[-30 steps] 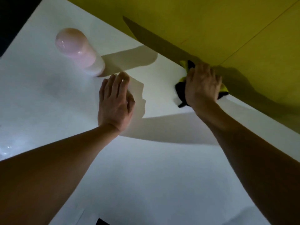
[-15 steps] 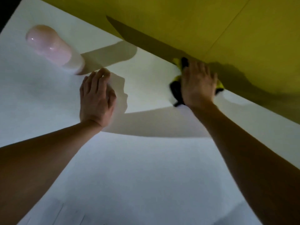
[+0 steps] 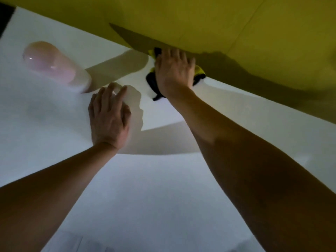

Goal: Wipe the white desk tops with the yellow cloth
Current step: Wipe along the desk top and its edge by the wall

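Observation:
The white desk top (image 3: 149, 193) fills most of the head view. My right hand (image 3: 174, 70) presses flat on the yellow cloth (image 3: 199, 71), which has dark edges and lies at the desk's far edge against the yellow wall. Most of the cloth is hidden under the hand. My left hand (image 3: 109, 117) rests palm down on the desk, fingers slightly apart, holding nothing, a short way left of the cloth.
A pink and white rounded container (image 3: 54, 64) stands on the desk at the far left, just beyond my left fingertips. The yellow wall panel (image 3: 236, 24) borders the desk's far side. A dark gap (image 3: 5, 17) shows past the desk's left corner.
My right hand with the cloth has slid left along the wall edge, closer to the container. My left hand stays flat on the desk, and the view has shifted.

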Tool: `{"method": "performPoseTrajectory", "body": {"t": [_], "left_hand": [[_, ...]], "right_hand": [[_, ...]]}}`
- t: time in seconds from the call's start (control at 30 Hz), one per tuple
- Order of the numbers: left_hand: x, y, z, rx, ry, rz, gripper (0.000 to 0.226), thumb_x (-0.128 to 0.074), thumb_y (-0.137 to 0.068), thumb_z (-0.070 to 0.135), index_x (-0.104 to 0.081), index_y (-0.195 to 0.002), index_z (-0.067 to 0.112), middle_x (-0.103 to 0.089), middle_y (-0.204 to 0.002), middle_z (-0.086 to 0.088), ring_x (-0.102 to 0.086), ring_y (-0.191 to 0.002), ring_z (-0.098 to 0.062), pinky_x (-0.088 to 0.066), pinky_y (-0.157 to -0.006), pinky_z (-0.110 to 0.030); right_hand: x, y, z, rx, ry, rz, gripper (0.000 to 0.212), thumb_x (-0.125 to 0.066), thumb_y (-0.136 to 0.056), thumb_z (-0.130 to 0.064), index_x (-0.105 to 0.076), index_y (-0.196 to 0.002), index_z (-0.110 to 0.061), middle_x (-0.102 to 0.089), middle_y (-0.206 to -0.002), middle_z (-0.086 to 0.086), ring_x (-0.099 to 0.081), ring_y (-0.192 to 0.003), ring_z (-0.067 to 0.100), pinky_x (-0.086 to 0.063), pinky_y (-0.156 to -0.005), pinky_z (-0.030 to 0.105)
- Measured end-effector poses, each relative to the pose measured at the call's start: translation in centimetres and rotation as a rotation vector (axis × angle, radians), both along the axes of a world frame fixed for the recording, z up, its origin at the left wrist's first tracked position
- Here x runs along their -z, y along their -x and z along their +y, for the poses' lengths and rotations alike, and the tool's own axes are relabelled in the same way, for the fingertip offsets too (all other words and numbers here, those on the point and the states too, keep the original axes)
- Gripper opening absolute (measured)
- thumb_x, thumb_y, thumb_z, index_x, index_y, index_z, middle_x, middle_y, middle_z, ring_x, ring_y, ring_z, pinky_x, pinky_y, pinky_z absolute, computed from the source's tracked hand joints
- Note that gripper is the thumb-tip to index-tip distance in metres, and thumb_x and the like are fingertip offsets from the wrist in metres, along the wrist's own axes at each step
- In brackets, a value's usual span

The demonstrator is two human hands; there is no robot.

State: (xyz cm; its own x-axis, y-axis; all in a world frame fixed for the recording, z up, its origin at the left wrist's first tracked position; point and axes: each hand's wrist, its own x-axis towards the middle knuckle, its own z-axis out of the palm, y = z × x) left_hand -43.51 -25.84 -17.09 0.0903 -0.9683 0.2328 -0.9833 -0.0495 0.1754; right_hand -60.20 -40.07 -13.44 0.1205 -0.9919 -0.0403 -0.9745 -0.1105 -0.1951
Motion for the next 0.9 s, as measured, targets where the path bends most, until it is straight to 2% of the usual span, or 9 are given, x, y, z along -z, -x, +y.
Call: {"method": "performPoseTrajectory", "body": {"t": [0.1,0.2,0.33,0.4,0.5,0.6,0.73,0.8,0.9], "left_hand": [[0.2,-0.2,0.0,0.029,0.0,-0.055,0.048,-0.036,-0.11,0.04,-0.042,-0.157,0.037,-0.041,-0.159,-0.017,-0.04,-0.143,-0.042,-0.028,-0.12,-0.051],[0.2,0.0,-0.2,0.026,-0.017,-0.029,0.048,-0.04,-0.11,0.035,-0.042,-0.157,0.038,-0.04,-0.16,-0.018,-0.039,-0.144,-0.043,-0.028,-0.121,-0.053],[-0.4,1.8,0.0,-0.006,-0.058,0.043,0.052,-0.029,-0.112,0.037,-0.042,-0.158,0.018,-0.037,-0.162,-0.022,-0.033,-0.15,-0.044,-0.024,-0.124,-0.055],[-1.1,4.8,0.2,0.141,-0.062,0.074,0.059,-0.021,-0.111,0.04,-0.043,-0.157,0.008,-0.037,-0.164,-0.02,-0.034,-0.151,-0.04,-0.022,-0.126,-0.051],[-1.5,10.9,1.7,0.361,-0.108,0.113,0.059,-0.032,-0.107,0.036,-0.044,-0.155,0.003,-0.039,-0.163,-0.019,-0.036,-0.15,-0.039,-0.021,-0.127,-0.049],[-1.2,15.0,3.6,0.288,-0.131,0.154,0.06,-0.045,-0.102,0.025,-0.04,-0.155,-0.003,-0.038,-0.162,-0.023,-0.034,-0.152,-0.039,-0.022,-0.127,-0.052],[-1.2,15.5,3.8,0.255,-0.133,0.081,0.061,-0.046,-0.1,0.022,-0.038,-0.157,0.0,-0.037,-0.163,-0.02,-0.032,-0.153,-0.035,-0.021,-0.129,-0.048],[-1.3,15.4,3.6,0.25,-0.129,0.082,0.061,-0.047,-0.099,0.022,-0.039,-0.156,0.0,-0.037,-0.164,-0.02,-0.033,-0.153,-0.035,-0.021,-0.129,-0.048],[-1.2,15.7,3.7,0.258,-0.108,0.085,0.062,-0.047,-0.099,0.02,-0.038,-0.157,-0.001,-0.035,-0.165,-0.02,-0.033,-0.153,-0.037,-0.022,-0.128,-0.05]], "right_hand": [[0.5,1.3,0.1,-0.04,0.025,-0.016,0.037,-0.027,-0.108,-0.037,-0.05,-0.131,-0.018,-0.058,-0.126,0.003,-0.054,-0.117,0.023,-0.038,-0.1,0.04],[0.6,6.9,2.1,0.018,0.031,-0.016,0.032,-0.031,-0.105,-0.032,-0.051,-0.126,-0.018,-0.059,-0.122,0.005,-0.055,-0.113,0.027,-0.037,-0.097,0.043],[0.8,17.8,5.8,0.173,0.075,-0.003,0.036,-0.025,-0.102,-0.034,-0.054,-0.108,-0.013,-0.058,-0.104,0.012,-0.055,-0.098,0.032,-0.036,-0.089,0.045],[0.7,19.9,6.5,0.208,0.077,0.008,0.036,-0.027,-0.104,-0.035,-0.054,-0.105,-0.011,-0.057,-0.1,0.014,-0.054,-0.095,0.033,-0.037,-0.089,0.046],[0.7,17.9,5.6,0.243,0.054,0.049,0.037,-0.026,-0.103,-0.035,-0.055,-0.11,-0.012,-0.058,-0.105,0.013,-0.054,-0.099,0.032,-0.037,-0.09,0.046],[1.0,12.6,3.5,0.124,-0.026,0.06,0.04,-0.024,-0.101,-0.036,-0.052,-0.124,-0.019,-0.057,-0.119,0.006,-0.053,-0.11,0.028,-0.038,-0.097,0.047],[0.7,8.7,1.2,-0.039,-0.008,-0.044,0.036,-0.027,-0.108,-0.039,-0.052,-0.124,-0.02,-0.058,-0.118,0.001,-0.054,-0.11,0.023,-0.035,-0.093,0.039],[0.4,10.2,1.7,-0.042,-0.015,-0.074,0.037,-0.027,-0.107,-0.039,-0.053,-0.125,-0.02,-0.059,-0.118,0.002,-0.055,-0.111,0.023,-0.035,-0.093,0.039],[0.6,17.1,4.4,0.034,-0.031,0.044,0.041,-0.029,-0.101,-0.031,-0.051,-0.134,-0.019,-0.056,-0.124,0.008,-0.052,-0.117,0.03,-0.036,-0.095,0.045]]}}
